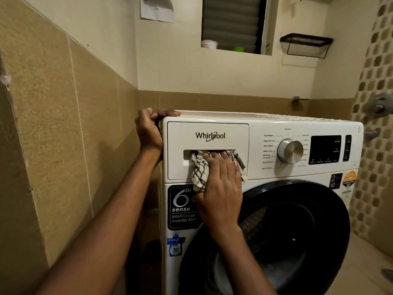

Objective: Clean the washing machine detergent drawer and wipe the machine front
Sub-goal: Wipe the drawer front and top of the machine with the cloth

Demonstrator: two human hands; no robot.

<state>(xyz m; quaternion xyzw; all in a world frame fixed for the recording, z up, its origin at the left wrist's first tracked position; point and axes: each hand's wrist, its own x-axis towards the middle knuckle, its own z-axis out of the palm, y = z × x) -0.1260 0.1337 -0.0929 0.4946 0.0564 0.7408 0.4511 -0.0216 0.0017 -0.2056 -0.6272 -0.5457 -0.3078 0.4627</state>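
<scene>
A white front-loading washing machine [297,122] fills the middle of the view. Its detergent drawer [212,135] at the upper left is closed, with a handle recess along its lower part. My right hand [221,182] holds a white cloth with dark checks [198,169] against that recess, and the fingertips reach into the slot with the cloth. My left hand [150,128] grips the machine's top left corner, thumb lying on the lid.
A tiled wall stands close on the left of the machine. The program dial [290,151] and dark display [325,149] sit right of the drawer, the black round door [297,231] below. A wire shelf [306,42] hangs above; taps [379,105] protrude at right.
</scene>
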